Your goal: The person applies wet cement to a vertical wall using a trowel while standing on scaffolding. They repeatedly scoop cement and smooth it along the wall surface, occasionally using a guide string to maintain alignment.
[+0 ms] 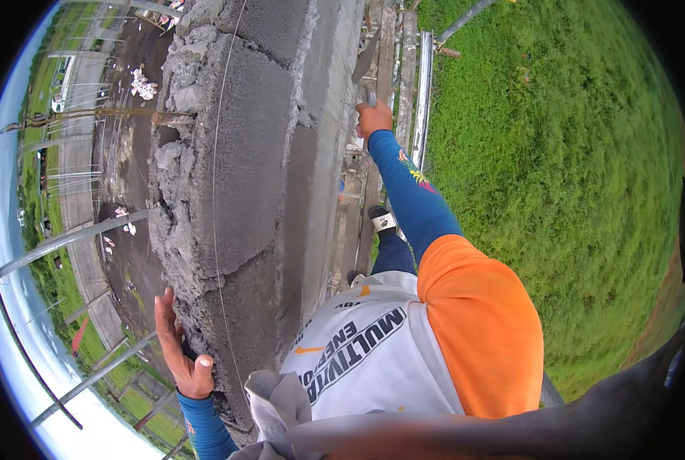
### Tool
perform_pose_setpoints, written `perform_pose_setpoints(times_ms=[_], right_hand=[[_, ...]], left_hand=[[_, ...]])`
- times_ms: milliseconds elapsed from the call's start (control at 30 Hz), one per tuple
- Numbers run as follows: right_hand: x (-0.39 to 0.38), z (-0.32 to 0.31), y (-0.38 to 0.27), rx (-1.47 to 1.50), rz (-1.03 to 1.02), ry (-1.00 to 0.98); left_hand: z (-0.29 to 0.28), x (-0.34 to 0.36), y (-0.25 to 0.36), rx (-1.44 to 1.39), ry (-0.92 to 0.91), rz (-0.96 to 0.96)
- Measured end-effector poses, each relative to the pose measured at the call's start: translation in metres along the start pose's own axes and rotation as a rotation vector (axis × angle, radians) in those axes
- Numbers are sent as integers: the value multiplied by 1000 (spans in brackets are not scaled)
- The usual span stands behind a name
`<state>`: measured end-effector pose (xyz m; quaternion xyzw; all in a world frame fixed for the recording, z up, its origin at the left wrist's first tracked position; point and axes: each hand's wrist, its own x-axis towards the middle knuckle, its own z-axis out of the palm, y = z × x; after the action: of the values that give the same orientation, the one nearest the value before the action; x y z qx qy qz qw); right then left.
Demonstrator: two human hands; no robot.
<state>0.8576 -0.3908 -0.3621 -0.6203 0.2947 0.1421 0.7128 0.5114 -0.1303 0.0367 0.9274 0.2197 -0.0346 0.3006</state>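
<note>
A rough concrete wall top (254,115) runs lengthwise before me, with crumbly mortar (177,172) along its left edge. My right hand (373,119) is closed around the handle of a trowel (366,60) on the right side of the wall. The trowel's grey blade points away from me, beside the smooth wall face (329,115); whether it touches the face I cannot tell. At the lower left, my left hand (183,356) is open beside the crumbly edge, thumb and fingers apart, holding nothing. A thin string (216,169) stretches along the wall top.
Narrow scaffold planks (386,57) and a metal tube (423,100) lie along the right side, high above green grass (549,153). My shoe (382,218) is on the planks. Left of the wall, metal poles (74,239) cross above a dark floor with scattered scraps (143,83).
</note>
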Motion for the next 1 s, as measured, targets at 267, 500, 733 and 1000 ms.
perform_pose_setpoints(times_ms=[267,500,733,1000], right_hand=[[-14,17,45,-329,-284,36],[12,-13,19,12,-338,-5],[-13,13,60,-869,-319,-4],[-11,10,65,234,-387,10]], left_hand=[[2,0,-10,4,22,4],[3,0,-13,-10,24,23],[3,-2,-16,-32,42,25],[3,-2,-14,-21,42,11]])
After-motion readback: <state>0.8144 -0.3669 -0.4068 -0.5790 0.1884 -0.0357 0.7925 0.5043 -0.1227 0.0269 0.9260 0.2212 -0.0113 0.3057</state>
